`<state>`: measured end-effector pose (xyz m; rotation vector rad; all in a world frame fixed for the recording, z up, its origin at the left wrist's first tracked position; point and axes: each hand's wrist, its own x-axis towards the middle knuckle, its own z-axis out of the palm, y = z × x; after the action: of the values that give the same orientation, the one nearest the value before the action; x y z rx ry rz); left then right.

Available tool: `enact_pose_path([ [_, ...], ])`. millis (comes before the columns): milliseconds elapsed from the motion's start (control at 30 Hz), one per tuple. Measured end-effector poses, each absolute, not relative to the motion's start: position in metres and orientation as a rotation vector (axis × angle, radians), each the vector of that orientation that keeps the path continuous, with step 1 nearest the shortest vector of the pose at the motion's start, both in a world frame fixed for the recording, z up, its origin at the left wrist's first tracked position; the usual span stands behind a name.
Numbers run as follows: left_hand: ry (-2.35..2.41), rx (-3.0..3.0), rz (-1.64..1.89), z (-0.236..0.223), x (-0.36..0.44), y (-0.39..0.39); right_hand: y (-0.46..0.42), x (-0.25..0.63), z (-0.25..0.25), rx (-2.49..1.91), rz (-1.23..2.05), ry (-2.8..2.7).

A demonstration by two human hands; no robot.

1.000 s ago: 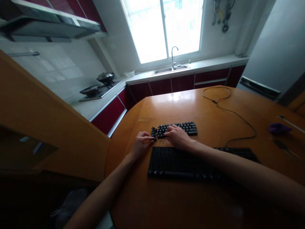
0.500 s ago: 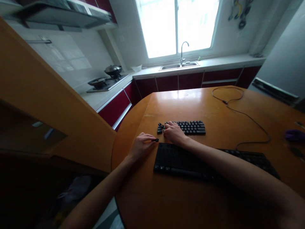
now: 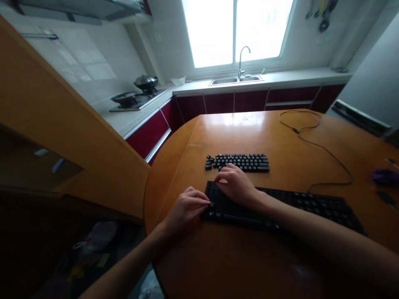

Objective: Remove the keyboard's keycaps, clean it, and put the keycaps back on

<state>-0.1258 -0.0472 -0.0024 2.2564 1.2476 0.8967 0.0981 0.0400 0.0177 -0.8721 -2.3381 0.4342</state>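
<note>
A black keyboard base (image 3: pixel 299 203) lies on the round wooden table (image 3: pixel 249 257), most of its key spots bare. Beyond it, loose black keycaps (image 3: pixel 240 162) are laid out in rows. My left hand (image 3: pixel 187 207) is at the keyboard's left edge, fingers pinched together on a small dark keycap against the frame. My right hand (image 3: pixel 237 185) rests on the keyboard's upper left part, fingers curled and pressed down; what is under them is hidden.
A black cable (image 3: pixel 314 143) loops across the table's far right. A purple object (image 3: pixel 385 175) and a dark tool (image 3: pixel 386 197) lie at the right edge. Behind are a kitchen counter with a sink (image 3: pixel 237 79) and a stove with pans (image 3: pixel 134 97).
Both hands drew back from the rows of loose keycaps to the keyboard base. The left hand carried a keycap to the base's left edge. The camera view shifted slightly.
</note>
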Motion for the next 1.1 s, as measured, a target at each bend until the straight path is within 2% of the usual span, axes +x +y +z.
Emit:
enact_pose_path([
  [200,1.211,2.293,0.867,-0.001,-0.129,-0.048,-0.008,0.114,0.006,-0.884,0.702,-2.229],
  [433,1.204,2.309,0.843,0.000,-0.129,-0.050,-0.023,0.107,-0.003,-0.919,0.731,-2.262],
  [633,1.213,2.374,0.855,-0.003,-0.129,-0.050,-0.025,0.106,-0.011,-0.908,0.632,-2.329],
  [900,1.202,2.574,0.616,0.007,-0.135,-0.053,-0.032,0.105,-0.009,-0.868,0.380,-2.505],
  [1100,1.263,2.590,0.668,0.003,-0.131,-0.057,-0.039,0.105,-0.003,-0.921,0.337,-2.581],
])
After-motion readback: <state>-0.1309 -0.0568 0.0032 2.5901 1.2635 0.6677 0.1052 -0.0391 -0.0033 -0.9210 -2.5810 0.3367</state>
